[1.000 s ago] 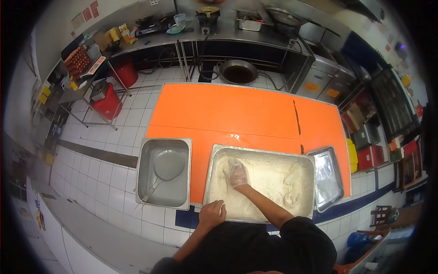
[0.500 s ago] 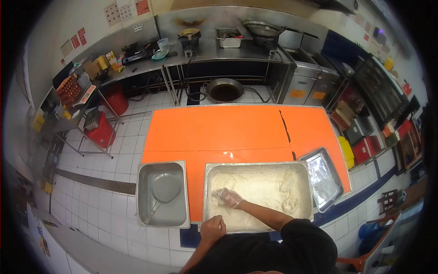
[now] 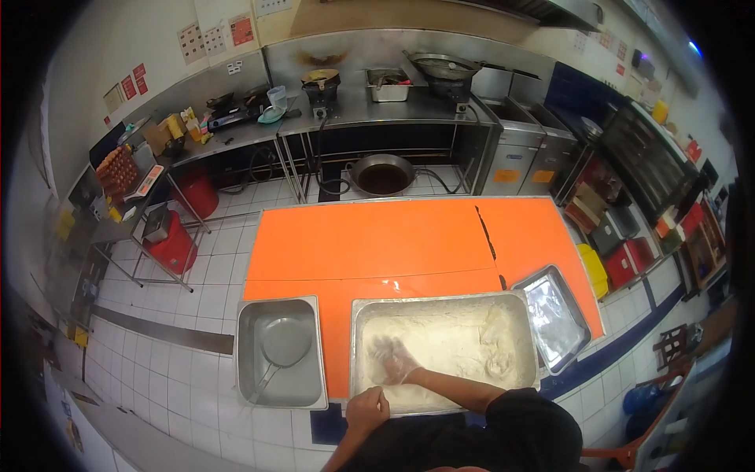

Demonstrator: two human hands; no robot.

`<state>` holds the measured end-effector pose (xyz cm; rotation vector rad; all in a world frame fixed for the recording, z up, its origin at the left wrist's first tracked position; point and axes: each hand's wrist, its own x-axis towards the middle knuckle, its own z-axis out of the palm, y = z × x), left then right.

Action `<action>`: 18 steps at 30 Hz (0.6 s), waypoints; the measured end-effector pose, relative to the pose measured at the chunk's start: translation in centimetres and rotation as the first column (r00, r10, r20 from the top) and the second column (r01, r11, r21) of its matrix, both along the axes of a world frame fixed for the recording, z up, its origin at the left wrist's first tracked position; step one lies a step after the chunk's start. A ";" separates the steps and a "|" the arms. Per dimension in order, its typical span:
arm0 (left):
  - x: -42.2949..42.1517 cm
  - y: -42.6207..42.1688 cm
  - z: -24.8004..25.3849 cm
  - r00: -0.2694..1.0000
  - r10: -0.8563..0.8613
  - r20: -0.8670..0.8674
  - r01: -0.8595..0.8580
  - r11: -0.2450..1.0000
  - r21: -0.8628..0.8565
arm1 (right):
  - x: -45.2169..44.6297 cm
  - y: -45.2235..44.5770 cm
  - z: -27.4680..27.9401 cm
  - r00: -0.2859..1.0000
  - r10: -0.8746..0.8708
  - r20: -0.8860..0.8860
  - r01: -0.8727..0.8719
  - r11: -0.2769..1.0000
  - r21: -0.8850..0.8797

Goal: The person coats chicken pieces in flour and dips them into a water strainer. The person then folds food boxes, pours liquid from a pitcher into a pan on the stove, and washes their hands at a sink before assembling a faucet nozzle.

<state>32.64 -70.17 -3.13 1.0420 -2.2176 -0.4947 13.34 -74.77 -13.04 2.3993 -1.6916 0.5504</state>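
In a large metal tray of pale flour, my right hand wears a clear plastic glove. It rests in the flour at the left part of the tray, fingers spread, with nothing gripped. Floured lumps lie at the tray's right side. My bare left hand is closed at the tray's front left corner; whether it grips the rim is hidden. Left of the tray sits a deep metal pan holding a round strainer with a long handle.
The orange table bears another metal tray with a shiny lining at the right. Behind it, a wide dark pan sits on the floor below a steel counter with woks. Red bins stand at the left.
My right hand has opened out from a closed, bent shape and lies in the flour. The camera has tilted up, so the table appears lower. My left hand stays at the tray's corner.
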 end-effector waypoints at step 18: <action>0.2 0.0 -0.2 1.000 -0.004 0.006 0.004 1.000 -0.003 | -1.4 -0.4 2.7 0.999 0.024 0.037 -0.039 0.879 0.475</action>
